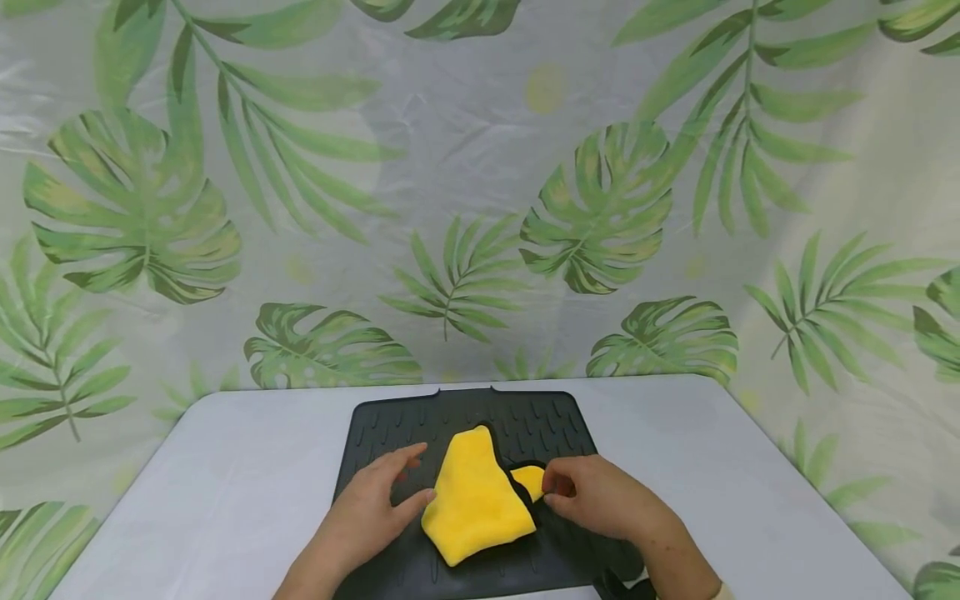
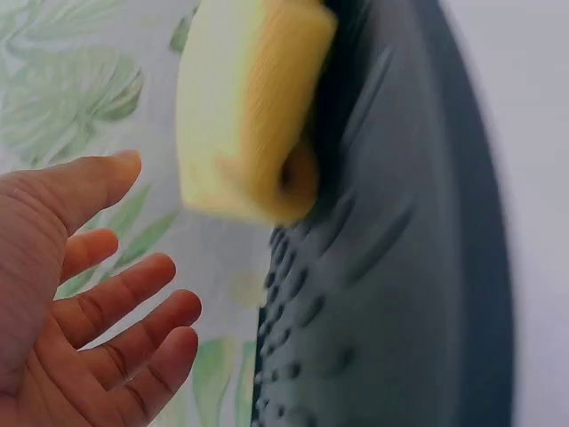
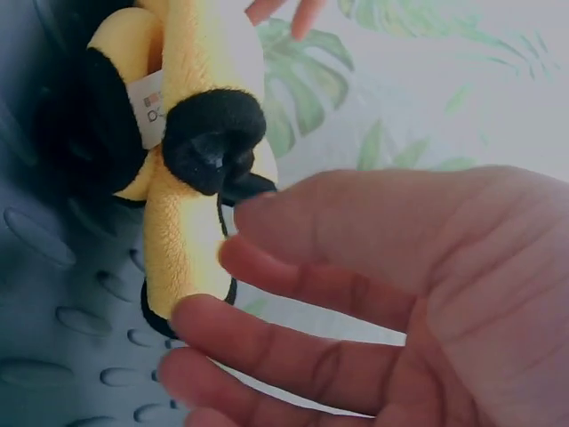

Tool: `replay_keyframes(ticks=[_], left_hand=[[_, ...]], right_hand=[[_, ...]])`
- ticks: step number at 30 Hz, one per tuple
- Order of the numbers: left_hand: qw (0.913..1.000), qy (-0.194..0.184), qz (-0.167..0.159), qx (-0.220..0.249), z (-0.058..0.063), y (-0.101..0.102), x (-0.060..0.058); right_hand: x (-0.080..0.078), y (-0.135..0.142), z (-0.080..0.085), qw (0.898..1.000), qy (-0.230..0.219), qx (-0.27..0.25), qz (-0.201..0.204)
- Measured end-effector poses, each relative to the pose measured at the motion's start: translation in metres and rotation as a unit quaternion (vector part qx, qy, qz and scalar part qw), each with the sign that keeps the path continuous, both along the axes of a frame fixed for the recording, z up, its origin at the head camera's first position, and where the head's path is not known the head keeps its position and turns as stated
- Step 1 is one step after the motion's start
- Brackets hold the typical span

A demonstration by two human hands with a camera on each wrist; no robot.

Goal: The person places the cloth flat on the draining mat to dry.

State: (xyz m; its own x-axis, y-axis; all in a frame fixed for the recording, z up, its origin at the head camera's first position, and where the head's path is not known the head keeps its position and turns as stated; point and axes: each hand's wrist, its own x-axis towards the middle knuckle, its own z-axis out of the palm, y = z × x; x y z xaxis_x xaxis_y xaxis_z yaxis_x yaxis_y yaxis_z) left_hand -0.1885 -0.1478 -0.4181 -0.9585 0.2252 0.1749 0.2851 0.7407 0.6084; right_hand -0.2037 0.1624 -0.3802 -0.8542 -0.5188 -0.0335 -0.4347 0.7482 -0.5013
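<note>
A yellow cloth (image 1: 476, 496) with black edging lies loosely folded on a dark textured mat (image 1: 382, 429). My left hand (image 1: 367, 508) hovers at its left side, fingers spread; in the left wrist view a gap shows between thumb (image 2: 107, 182) and the cloth's rolled edge (image 2: 267, 133). On the other side my right hand (image 1: 592, 492) has loosely bent fingers right at a small yellow corner (image 1: 528, 481). The right wrist view has thumb and index tips slightly apart beside the black edging (image 3: 213, 138). A white label (image 3: 149, 108) peeks out of the folds.
The mat rests on a white table (image 1: 247, 467), its rim raised. Behind the table hangs a leaf-patterned curtain (image 1: 480, 192). A black object (image 1: 626, 587) sits by the right wrist at the bottom of the head view.
</note>
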Motion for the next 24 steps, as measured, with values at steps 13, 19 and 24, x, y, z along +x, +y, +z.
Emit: replay_keyframes(ticks=[13,19,24], left_hand=[[0.9991,0.019,-0.012,-0.035,-0.022,0.034,0.007],[0.9971,0.053,-0.017,-0.052,-0.022,0.033,0.006],[0.9966,0.066,-0.019,-0.047,-0.021,0.031,0.004]], right_hand=[[0.007,-0.01,0.001,0.997,-0.072,0.03,0.027],[0.007,-0.016,-0.001,0.998,-0.026,0.045,0.047],[0.006,-0.018,-0.006,0.997,0.035,0.033,0.057]])
